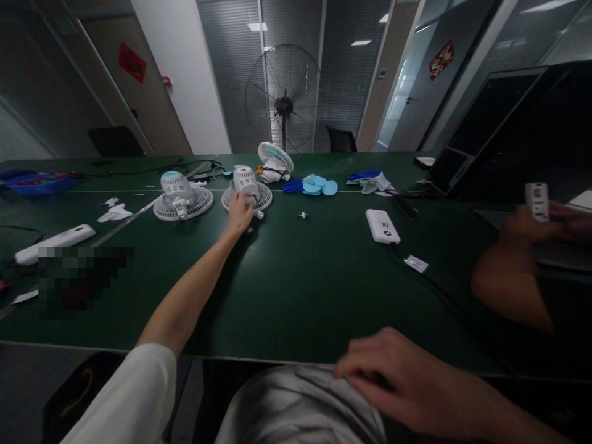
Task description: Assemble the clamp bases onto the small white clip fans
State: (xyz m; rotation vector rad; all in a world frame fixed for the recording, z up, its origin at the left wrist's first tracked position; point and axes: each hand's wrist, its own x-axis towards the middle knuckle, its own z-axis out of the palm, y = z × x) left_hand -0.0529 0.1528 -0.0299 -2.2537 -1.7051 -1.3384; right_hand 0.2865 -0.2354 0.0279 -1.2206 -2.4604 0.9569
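Across the table, my left hand (241, 213) is closed on a small white fan (245, 182), gripping it low on its motor housing. That fan lies with its round grille down on the table. Just left of it another small fan (176, 191) lies the same way, with a light-blue cap. Behind my hand a third fan (276, 161) leans tilted, its grille facing up. A small screw-like piece (302, 215) lies to the right. My right hand (391, 376) hovers over the front table edge near my lap, fingers curled, with nothing visible in it.
Light-blue discs (319, 185) and blue gloves (365, 177) lie toward the back. A white power bank (383, 226) with a black cable is right of centre. A white elongated device (55, 243) lies left. At right, a co-worker's hand holds a white object (537, 201) beside a dark monitor (490, 129).
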